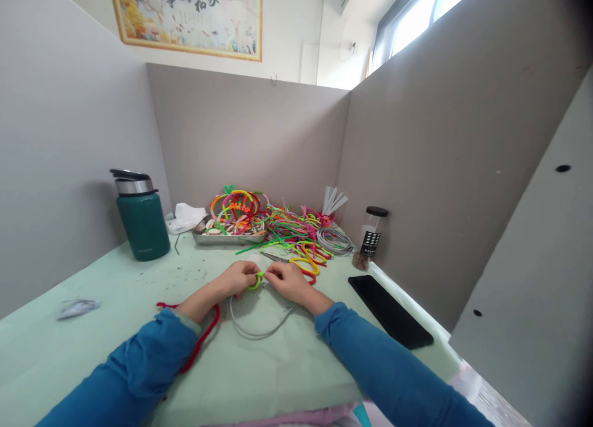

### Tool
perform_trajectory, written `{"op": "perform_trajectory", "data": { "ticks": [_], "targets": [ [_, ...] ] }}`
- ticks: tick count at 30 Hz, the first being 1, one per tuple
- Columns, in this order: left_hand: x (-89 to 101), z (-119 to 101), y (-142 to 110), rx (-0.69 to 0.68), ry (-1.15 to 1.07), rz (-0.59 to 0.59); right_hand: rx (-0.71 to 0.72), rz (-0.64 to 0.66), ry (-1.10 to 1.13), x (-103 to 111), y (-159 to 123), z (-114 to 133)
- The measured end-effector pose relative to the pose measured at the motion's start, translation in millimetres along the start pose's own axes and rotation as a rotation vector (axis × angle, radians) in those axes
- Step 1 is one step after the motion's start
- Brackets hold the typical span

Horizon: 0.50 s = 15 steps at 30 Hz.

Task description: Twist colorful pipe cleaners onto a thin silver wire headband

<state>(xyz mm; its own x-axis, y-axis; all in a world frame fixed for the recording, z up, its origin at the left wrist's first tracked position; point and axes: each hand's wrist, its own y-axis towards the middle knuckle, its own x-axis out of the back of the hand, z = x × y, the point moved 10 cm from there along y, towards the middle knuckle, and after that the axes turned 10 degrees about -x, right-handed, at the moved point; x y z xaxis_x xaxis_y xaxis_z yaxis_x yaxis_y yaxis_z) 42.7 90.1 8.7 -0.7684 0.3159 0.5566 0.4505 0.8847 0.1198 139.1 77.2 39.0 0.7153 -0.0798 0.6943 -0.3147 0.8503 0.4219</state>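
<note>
1. Grey partitions (250, 124) wall in a work corner on three sides, beneath a framed print (194, 38) with Chinese characters and a bright window (417, 25).
2. A table under a pale green cover (115, 291) fills the corner, specked with small scraps at left.
3. A person in blue sleeves (143, 359) works at its near side, both forearms reaching to the middle.
4. A long black slab (389, 309) lies at right; a dark green bottle (142, 223), its lid tipped up, stands at left.
5. Bright fuzzy stems (290, 226) lie heaped at the back, beside a metal tray (227, 240) bearing colourful hoops (236, 207), which look finished.
6. A clear jar (370, 238) with a black lid stands near coiled grey wire (334, 243); yellow and red loops (306, 267) lie before the heap.
7. The left hand (238, 279) pinches a lime-green strand (260, 277) above mid-table. The right hand (290, 283) meets it with fingertips drawn together; whether they grip it, one cannot tell.
8. Below the hands curves a thin grey wire (252, 336), its visible arc bare. The piece looks at an early stage, with most of the wire uncovered.
9. A red stem (204, 342) trails by the left wrist; scissors (273, 256) lie just beyond the right hand.
</note>
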Motion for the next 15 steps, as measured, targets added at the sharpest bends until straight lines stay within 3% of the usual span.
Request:
{"op": "perform_trajectory", "data": {
  "ticks": [5, 11, 15],
  "targets": [
    [5.3, -1, 2, -0.066, 0.105, -0.038, 0.005, -0.003, 0.000, 0, 0, 0],
    [9.0, 3, 2, -0.043, 0.195, -0.063, -0.001, 0.001, 0.004, -1, 1, 0],
    [12.6, -7, 3, -0.124, 0.305, -0.084, -0.010, -0.001, 0.000, -2, 1, -2]
  ]
}}
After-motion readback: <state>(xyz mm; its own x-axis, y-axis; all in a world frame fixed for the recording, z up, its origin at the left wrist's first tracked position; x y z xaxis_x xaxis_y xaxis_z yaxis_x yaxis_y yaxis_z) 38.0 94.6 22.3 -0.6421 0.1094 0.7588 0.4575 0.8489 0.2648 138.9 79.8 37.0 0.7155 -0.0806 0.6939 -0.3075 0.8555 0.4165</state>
